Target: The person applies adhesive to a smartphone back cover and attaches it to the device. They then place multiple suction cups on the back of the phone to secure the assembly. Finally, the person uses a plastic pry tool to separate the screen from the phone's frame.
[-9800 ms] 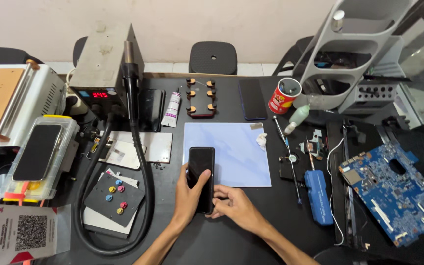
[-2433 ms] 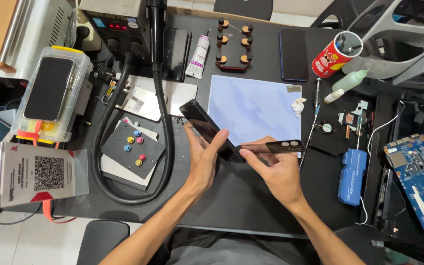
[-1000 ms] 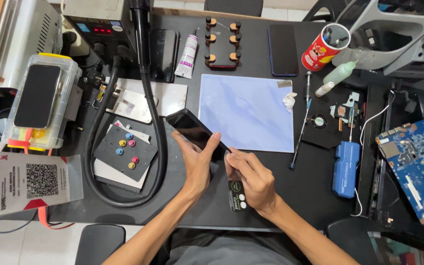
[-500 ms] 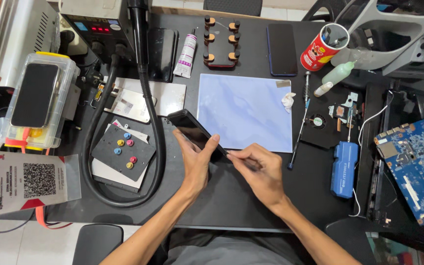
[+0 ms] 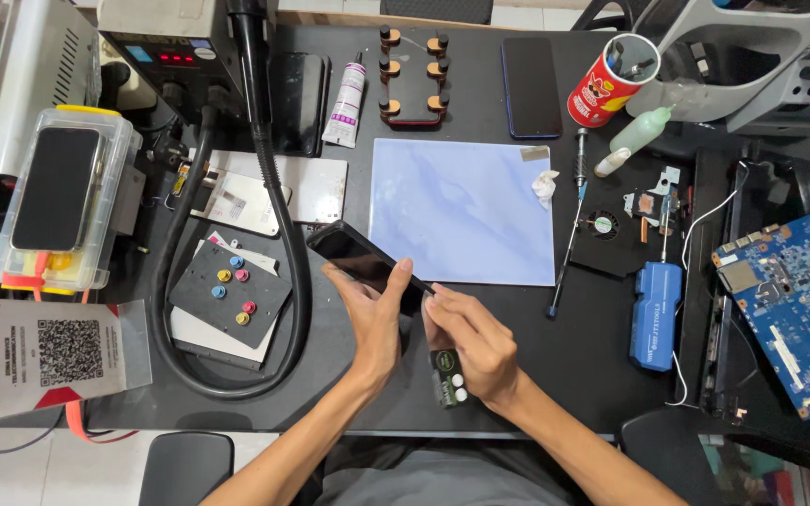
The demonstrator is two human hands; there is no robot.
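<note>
Head view: bare dark surface (image 5: 330, 375) lies by the near edge, below the hands; a grey code card (image 5: 44, 356) sits far left, a red can (image 5: 607, 82) far right; the phone (image 5: 363, 262), long axis running upper left to lower right, is tilted off the surface beside the blue mat (image 5: 461, 211); left hand (image 5: 372, 314) fingers curl around its lower end; right hand (image 5: 471, 342) closes on a small dark tool (image 5: 447, 386).

A black smartphone (image 5: 360, 260) sits a little left of the frame's centre, lifted off the desk (image 5: 517, 375) and tilted, its long axis running from upper left down to lower right. Its dark, glossy screen faces up and shows nothing lit. The lower right end is covered by fingers. Just below it, in the lower middle of the frame, a small flat black tool (image 5: 446, 378) with pale round marks points toward the bottom edge.
</note>
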